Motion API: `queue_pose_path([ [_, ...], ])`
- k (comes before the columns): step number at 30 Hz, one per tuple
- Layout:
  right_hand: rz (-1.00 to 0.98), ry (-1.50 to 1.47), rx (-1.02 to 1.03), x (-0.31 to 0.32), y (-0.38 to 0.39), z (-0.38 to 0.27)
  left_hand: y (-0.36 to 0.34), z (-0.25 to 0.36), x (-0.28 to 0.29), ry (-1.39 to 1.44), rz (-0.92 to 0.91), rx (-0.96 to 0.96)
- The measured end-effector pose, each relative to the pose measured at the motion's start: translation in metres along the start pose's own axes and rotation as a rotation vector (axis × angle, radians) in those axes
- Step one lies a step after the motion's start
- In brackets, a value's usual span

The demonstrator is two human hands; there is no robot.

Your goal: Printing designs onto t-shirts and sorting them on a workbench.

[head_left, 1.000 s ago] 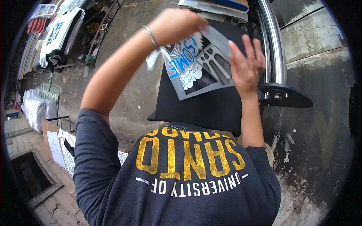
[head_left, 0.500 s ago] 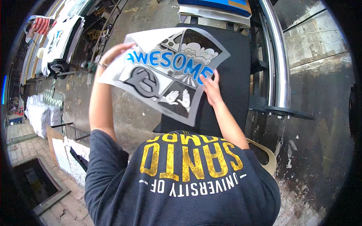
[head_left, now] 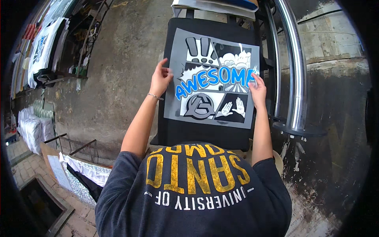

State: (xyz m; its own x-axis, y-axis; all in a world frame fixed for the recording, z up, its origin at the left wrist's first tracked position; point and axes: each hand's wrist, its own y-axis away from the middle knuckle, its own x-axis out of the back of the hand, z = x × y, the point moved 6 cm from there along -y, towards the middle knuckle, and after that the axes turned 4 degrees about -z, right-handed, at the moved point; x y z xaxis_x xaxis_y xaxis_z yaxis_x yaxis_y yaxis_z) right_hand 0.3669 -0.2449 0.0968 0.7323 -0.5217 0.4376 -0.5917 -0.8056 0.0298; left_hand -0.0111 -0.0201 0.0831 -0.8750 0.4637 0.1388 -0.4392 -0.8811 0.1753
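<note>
Hovering loosely open, the left hand (head_left: 161, 78) is just beside the printed sheet (head_left: 213, 79); the right hand (head_left: 258, 90) is at its right edge, grip unclear. On black cloth (head_left: 201, 133), upper centre of the frame, the sheet might turn crooked if tugged.

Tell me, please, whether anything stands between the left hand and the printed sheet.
Nothing visible does: the left hand is right at the left edge of the sheet, though touch is hard to tell. The black surface lies under the sheet, not in the way.
</note>
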Motion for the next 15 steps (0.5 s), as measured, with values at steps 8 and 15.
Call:
queue_pose_path([
  [8, -0.002, 0.103, 0.045, -0.005, -0.025, 0.007, -0.008, 0.01, -0.001, -0.402, 0.023, -0.122],
  [15, -0.018, 0.138, 0.072, -0.01, -0.037, 0.007, -0.016, 0.013, 0.004, -0.454, 0.086, -0.105],
])
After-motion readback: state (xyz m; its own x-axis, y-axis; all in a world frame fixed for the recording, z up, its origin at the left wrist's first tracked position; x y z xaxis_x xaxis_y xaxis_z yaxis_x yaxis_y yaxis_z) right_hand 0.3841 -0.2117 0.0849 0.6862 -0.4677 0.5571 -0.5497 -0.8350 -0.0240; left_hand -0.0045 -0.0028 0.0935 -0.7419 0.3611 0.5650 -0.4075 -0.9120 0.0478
